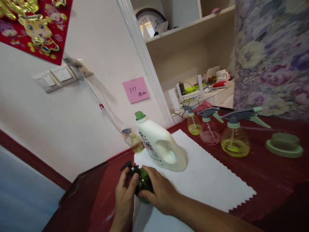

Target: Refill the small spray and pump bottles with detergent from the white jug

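A dark green pump bottle (144,179) stands low in the view at the left side of a white sheet. My left hand (127,185) has its fingers and thumb around the black pump head (130,167) at the bottle's neck. Around the green body, from the right, my right hand (160,190) is closed. Just behind my hands is a large pale detergent jug (161,141) with its mouth uncapped and a green spout showing. The bottle's lower part is partly hidden by my fingers.
The white sheet (205,174) has a zigzag edge and lies on a dark red table (270,180). Spray bottles with coloured liquid (235,143) line the right side, beside a green lidded dish (284,145). Another spray bottle (137,144) stands by the wall, behind the jug.
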`<state>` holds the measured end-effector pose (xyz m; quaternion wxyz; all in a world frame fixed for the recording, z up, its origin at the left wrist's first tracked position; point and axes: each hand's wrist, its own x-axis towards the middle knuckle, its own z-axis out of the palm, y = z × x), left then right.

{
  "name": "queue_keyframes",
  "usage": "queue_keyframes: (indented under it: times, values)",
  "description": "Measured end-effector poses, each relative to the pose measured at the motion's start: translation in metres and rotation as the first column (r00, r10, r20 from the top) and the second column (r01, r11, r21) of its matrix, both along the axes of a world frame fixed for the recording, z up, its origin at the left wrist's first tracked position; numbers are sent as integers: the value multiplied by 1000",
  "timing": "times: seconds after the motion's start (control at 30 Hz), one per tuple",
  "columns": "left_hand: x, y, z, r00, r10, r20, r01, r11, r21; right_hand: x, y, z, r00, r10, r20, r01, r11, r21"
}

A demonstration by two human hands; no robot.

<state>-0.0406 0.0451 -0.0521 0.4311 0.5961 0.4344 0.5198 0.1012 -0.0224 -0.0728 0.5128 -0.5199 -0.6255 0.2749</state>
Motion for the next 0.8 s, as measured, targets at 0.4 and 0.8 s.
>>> queue_keyframes:
  times: [0.4, 0.8]
  values:
    - [-6, 7, 0, 992, 0, -127, 17, 991, 133, 0, 1, -3, 1000, 1, 2, -1, 1000, 5]
    - [4, 0, 0, 1000, -28, -4, 28, 999, 22, 0, -1, -1, 1000, 7, -15, -7, 1000, 11]
